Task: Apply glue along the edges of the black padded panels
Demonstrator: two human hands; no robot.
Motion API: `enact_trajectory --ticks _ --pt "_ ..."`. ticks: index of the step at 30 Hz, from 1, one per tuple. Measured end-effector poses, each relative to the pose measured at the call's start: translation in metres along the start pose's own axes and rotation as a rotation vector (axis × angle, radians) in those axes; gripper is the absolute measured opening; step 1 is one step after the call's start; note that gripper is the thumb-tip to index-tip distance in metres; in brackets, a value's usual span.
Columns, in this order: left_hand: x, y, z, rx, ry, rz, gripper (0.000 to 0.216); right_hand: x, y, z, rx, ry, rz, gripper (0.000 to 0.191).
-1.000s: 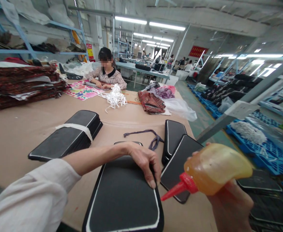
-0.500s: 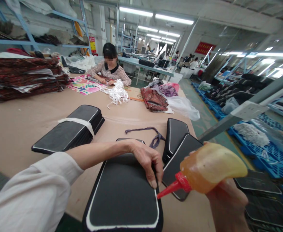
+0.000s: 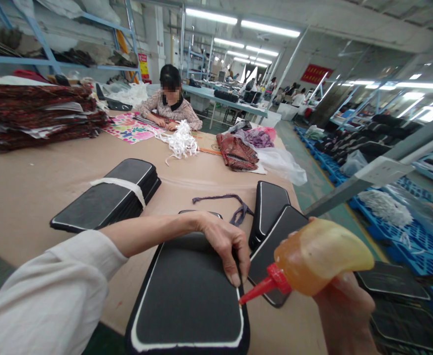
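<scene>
A black padded panel (image 3: 187, 296) with a white edge line lies on the brown table in front of me. My left hand (image 3: 226, 244) presses its fingers on the panel's right edge, curled down over it. My right hand (image 3: 344, 315) grips an amber squeeze bottle (image 3: 322, 256) with a red nozzle (image 3: 259, 290). The nozzle tip touches or nearly touches the panel's right edge, just below my left fingers.
Two more black panels (image 3: 271, 217) lie to the right, and a tied stack of them (image 3: 109, 195) sits to the left. A purple strap (image 3: 227, 204), white strips (image 3: 179, 140), folded fabric (image 3: 35, 113) and a seated person (image 3: 170, 106) are beyond. Blue pallets (image 3: 397, 227) stand right.
The bottle has come down and left, bringing the red nozzle tip to the panel's right edge. My left hand has stayed on the panel.
</scene>
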State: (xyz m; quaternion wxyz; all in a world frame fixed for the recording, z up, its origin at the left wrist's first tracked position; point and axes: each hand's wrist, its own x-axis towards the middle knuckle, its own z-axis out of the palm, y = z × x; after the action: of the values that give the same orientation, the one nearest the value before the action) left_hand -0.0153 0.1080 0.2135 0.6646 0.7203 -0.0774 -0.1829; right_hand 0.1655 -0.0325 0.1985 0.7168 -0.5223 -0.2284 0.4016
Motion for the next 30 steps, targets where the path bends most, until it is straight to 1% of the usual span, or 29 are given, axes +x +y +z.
enact_trajectory --ticks 3,7,11,15,17,19,21,24,27,30 --pt "-0.001 0.0 -0.001 0.005 0.011 -0.001 0.01 -0.002 -0.001 0.001 0.0 0.022 0.016 0.087" --pt "-0.003 -0.003 -0.002 0.008 0.033 0.01 0.013 -0.006 -0.003 -0.003 -0.013 0.047 0.03 0.09" --pt "-0.006 -0.007 -0.004 0.004 0.067 0.008 0.014 -0.007 0.0 -0.011 0.027 0.059 0.019 0.076" --pt "-0.011 -0.01 -0.006 0.011 0.129 -0.026 0.015 -0.008 0.001 -0.014 -0.015 0.037 -0.069 0.064" --pt "-0.014 -0.011 -0.008 0.021 0.164 -0.039 0.016 -0.011 0.001 -0.014 -0.029 0.074 -0.093 0.06" --pt "-0.016 -0.012 -0.009 0.025 0.198 -0.043 0.018 -0.014 0.002 -0.014 -0.019 0.142 -0.089 0.056" --pt "-0.019 -0.014 -0.01 0.028 0.231 -0.045 0.019 -0.015 0.005 -0.019 0.0 0.176 -0.098 0.052" --pt "-0.024 -0.016 -0.012 0.038 0.295 -0.047 0.018 -0.014 0.012 -0.033 0.02 0.151 -0.145 0.045" --pt "-0.028 -0.02 -0.013 0.036 0.355 -0.064 0.017 -0.012 0.019 -0.044 -0.01 0.141 -0.227 0.043" --pt "-0.033 -0.026 -0.015 0.024 0.416 -0.059 0.018 -0.018 0.021 -0.042 -0.062 0.178 -0.332 0.043"
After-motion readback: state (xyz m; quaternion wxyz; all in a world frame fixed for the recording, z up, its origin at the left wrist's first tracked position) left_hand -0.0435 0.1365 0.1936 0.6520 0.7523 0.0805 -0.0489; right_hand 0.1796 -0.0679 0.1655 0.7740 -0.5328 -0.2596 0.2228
